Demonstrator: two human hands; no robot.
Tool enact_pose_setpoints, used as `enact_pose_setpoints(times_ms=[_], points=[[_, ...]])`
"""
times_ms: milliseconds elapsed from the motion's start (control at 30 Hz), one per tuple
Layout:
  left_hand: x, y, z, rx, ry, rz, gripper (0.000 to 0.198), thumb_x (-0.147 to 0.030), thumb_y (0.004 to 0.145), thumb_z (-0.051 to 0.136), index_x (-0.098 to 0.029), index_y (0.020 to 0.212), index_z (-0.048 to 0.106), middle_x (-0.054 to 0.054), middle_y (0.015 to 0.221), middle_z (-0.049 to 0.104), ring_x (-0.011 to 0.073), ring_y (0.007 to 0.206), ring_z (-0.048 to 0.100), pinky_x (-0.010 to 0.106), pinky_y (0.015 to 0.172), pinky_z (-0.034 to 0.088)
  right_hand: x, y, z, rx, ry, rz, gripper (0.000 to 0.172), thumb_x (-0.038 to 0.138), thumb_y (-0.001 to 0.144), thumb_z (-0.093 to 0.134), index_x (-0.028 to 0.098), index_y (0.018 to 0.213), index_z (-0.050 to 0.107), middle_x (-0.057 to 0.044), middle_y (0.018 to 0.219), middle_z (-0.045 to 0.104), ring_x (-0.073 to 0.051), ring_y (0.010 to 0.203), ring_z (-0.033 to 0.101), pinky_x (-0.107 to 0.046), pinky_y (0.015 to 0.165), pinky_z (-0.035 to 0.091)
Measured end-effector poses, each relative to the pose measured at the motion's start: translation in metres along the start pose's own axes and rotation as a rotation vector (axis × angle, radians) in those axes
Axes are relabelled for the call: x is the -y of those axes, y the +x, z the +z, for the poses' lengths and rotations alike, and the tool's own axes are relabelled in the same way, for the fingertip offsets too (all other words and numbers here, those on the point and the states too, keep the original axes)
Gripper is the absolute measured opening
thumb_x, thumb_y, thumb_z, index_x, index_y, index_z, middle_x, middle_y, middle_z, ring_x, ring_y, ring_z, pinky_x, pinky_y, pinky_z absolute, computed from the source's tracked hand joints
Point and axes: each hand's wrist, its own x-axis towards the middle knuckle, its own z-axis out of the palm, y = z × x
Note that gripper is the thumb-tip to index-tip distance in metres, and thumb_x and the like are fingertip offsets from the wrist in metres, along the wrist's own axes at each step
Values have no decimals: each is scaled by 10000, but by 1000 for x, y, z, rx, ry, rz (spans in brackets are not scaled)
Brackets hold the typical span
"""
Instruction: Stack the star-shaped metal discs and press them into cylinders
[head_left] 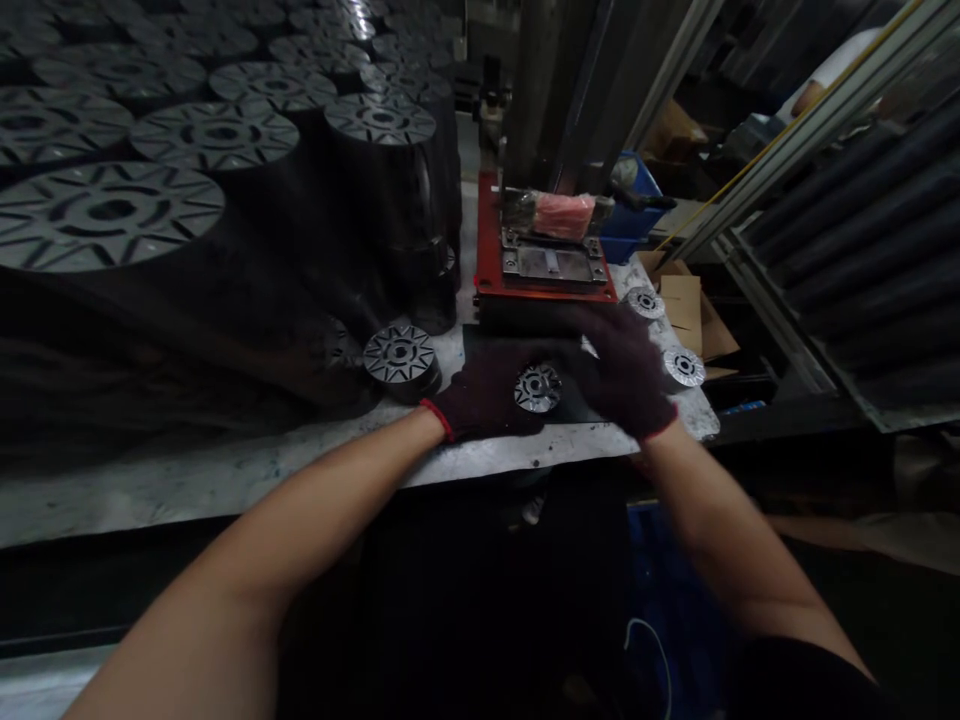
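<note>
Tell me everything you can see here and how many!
table: one, pale grey, across the front
tall disc stacks: many, dark grey, left and back
short disc stack: one, grey, in front of the tall stacks
small disc: one, silvery, near the table's front edge
loose discs: two, silvery, table's right end
red plate: one, red, behind the small disc
metal block: one, grey, on the red plate
wrapped bundle: one, pink, behind the metal block
blue bin: one, blue, right of the bundle
cardboard: some pieces, brown, right of the table
left hand: dark glove, red cuff, beside the small disc
right hand: dark glove, blurred, right of the small disc
</note>
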Motion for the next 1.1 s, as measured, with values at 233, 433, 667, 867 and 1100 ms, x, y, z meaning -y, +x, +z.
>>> enact_pose_setpoints(times_ms=[233, 433, 667, 867, 1100], points=[[-10, -4, -9, 96, 29, -182, 922, -507, 757, 973, -246, 1568, 623, 106, 1479, 743, 403, 1310, 721, 541, 1123, 611, -55, 97, 8, 236, -125, -173, 428, 515, 1102, 613, 242, 1395, 764, -136, 1509, 725, -384, 1423, 597, -598, 1243, 432], [-2, -2, -2, 52, 60, -102, 996, -502, 699, 1034, -252, 1579, 640, 117, 1540, 711, 406, 1401, 669, 553, 1227, 532, -3, 10, 15, -43, 307, 348, 532, 509, 1167, 444, 231, 833, 751, -42, 812, 769, -215, 821, 713, -362, 778, 532], [-2, 2, 2, 30, 139, -80, 868, -511, 707, 1007, -239, 1479, 719, 105, 1401, 775, 377, 1297, 719, 518, 1164, 567, 14, -48, 40, 48, 398, 435, 445, 449, 1083, 517, 248, 771, 763, -63, 813, 810, -233, 762, 724, -370, 765, 526], [-6, 3, -2, 63, 133, -87, 860, -499, 737, 987, -212, 1497, 706, 113, 1402, 777, 396, 1288, 723, 527, 1147, 583, 10, -54, 30, 143, 205, 131, 443, 353, 1149, 466, 194, 959, 834, -115, 928, 824, -268, 916, 751, -407, 890, 564], [-3, 1, -4, 13, -1, -35, 863, -408, 725, 991, -246, 1518, 693, 96, 1459, 765, 387, 1323, 731, 521, 1182, 579, -5, -37, 1, 117, 78, -37, 400, 354, 1144, 525, 245, 1434, 778, -132, 1272, 796, -285, 1151, 727, -445, 1038, 588]])
